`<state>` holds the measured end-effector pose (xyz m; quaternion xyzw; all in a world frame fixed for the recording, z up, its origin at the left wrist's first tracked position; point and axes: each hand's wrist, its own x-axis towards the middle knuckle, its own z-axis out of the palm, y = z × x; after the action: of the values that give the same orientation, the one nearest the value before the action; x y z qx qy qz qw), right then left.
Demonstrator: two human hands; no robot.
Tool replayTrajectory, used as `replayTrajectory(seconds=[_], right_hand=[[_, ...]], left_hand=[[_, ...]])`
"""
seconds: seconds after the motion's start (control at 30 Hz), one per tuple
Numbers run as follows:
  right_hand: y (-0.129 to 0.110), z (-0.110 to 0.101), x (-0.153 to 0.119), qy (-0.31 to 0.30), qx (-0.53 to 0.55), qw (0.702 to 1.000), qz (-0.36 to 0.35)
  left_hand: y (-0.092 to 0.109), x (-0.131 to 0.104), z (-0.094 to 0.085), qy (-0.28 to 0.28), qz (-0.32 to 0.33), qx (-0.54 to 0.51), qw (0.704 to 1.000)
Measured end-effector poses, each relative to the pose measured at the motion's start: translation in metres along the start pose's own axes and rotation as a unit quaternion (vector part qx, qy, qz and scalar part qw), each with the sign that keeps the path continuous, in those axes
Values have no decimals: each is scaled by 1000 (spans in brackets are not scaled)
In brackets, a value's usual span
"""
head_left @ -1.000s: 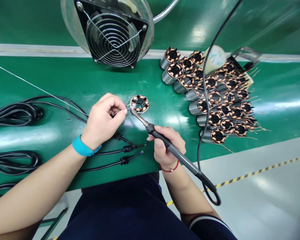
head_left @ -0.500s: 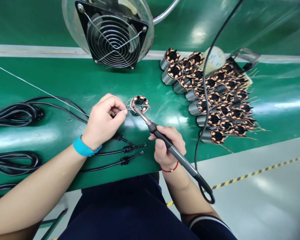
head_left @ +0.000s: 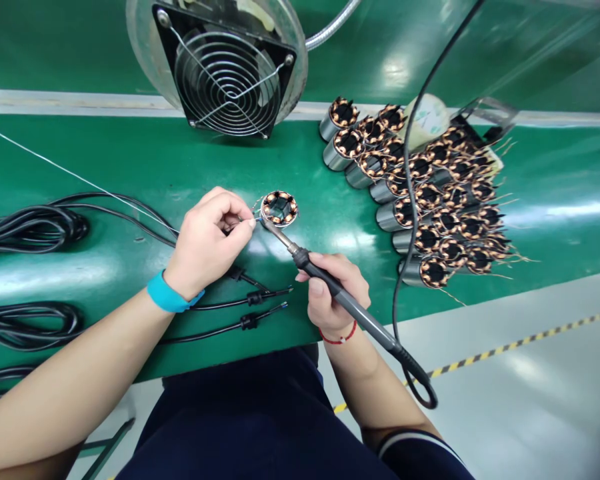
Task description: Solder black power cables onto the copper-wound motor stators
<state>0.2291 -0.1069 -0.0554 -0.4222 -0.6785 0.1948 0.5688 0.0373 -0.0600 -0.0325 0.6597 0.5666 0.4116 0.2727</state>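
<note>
A round motor stator [head_left: 279, 209] with copper windings stands on the green bench in front of me. Just left of it, my left hand [head_left: 215, 230] pinches a thin wire between thumb and forefinger. My right hand [head_left: 336, 293] grips a soldering iron [head_left: 363, 313] by its dark handle. The iron's metal tip is at the stator's lower left edge, close to my left fingertips and the wire. Whether the tip touches the wire is too small to tell. A thin pale strand [head_left: 80, 176] runs from the far left toward my left hand.
A fan with a wire guard [head_left: 231, 93] hangs above the stator. Several stators [head_left: 427, 200] stand in rows at the right, behind the iron's cord [head_left: 411, 180]. Coiled black cables [head_left: 30, 223] lie at the left; stripped cable ends [head_left: 250, 321] lie below my left hand.
The soldering iron's tip has moved slightly left and down, from over the stator's windings to its lower left edge. My right hand shifted a little with it; my left hand stayed nearly still.
</note>
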Motion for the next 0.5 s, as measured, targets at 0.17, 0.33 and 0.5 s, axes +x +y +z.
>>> replayTrajectory(seconds=[0.17, 0.33, 0.5], right_hand=[[-2, 0, 3, 22, -33, 999, -18], [-3, 1, 6, -2, -27, 1000, -15], [-3, 1, 7, -22, -26, 999, -17]], left_hand=[[0, 0, 0, -1, -2, -5, 1000], [0, 0, 0, -1, 0, -7, 1000], [1, 0, 0, 0, 2, -3, 1000]])
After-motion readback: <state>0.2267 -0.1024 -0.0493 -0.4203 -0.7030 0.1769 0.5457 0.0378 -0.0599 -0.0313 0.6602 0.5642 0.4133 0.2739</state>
